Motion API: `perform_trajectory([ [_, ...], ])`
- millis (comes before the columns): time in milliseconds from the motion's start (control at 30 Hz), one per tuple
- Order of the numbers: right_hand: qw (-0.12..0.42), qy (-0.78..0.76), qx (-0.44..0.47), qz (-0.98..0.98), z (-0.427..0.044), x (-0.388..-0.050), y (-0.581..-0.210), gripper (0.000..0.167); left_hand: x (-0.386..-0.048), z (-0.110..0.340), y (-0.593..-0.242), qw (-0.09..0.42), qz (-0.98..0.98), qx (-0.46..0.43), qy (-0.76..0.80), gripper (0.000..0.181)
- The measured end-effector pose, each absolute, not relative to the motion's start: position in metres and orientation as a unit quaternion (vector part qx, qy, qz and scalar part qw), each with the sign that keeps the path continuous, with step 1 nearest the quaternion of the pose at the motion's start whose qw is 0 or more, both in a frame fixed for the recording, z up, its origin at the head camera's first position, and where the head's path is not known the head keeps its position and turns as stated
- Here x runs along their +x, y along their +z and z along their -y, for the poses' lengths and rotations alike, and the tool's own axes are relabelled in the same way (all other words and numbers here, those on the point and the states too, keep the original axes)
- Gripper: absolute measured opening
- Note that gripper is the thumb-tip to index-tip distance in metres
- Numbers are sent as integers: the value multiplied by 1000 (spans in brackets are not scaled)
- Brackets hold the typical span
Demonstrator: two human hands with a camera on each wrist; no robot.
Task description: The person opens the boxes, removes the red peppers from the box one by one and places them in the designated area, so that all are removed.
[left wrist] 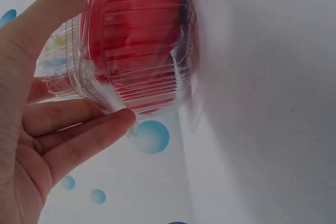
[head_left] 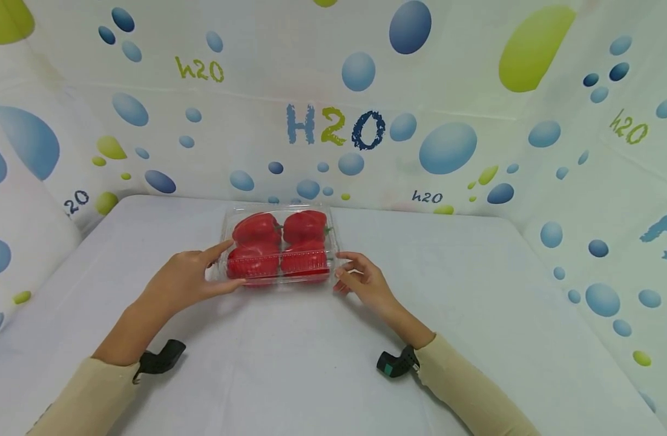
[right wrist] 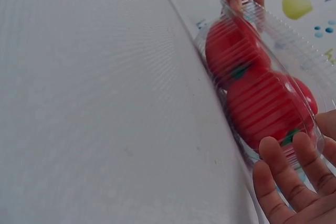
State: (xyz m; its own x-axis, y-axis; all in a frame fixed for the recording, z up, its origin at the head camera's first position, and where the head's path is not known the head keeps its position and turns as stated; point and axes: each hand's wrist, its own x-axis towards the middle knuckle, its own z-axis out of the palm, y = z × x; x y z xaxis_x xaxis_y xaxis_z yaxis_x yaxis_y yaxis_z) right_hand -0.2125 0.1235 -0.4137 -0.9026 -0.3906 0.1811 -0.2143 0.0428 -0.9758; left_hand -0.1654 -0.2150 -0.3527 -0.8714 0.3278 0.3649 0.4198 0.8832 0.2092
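A clear plastic clamshell container on the white table holds several red bell peppers with green stems. At its left side my left hand grips the container, thumb and fingers spread around the front left corner. In the left wrist view, the left thumb presses the rim from one side and the fingers lie against it from the other. My right hand is at the right side, fingers loosely bent and touching the edge. In the right wrist view, several right fingertips are close to the container's corner.
The table has a white cover. Behind it and at both sides hangs a white curtain with blue and green spots and H2O lettering. A small black device sits at the left wrist, another black device at the right.
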Motion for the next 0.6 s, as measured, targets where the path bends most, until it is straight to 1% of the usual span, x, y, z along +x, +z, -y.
perform_trajectory([
  [233,64,-658,-212,-720,-123,-214,-415,44,-165,218,-355,168,951,-224,-135,73],
  [600,62,-658,-215,-719,-124,-213,-414,44,-163,220,-353,158,951,-238,-121,69],
])
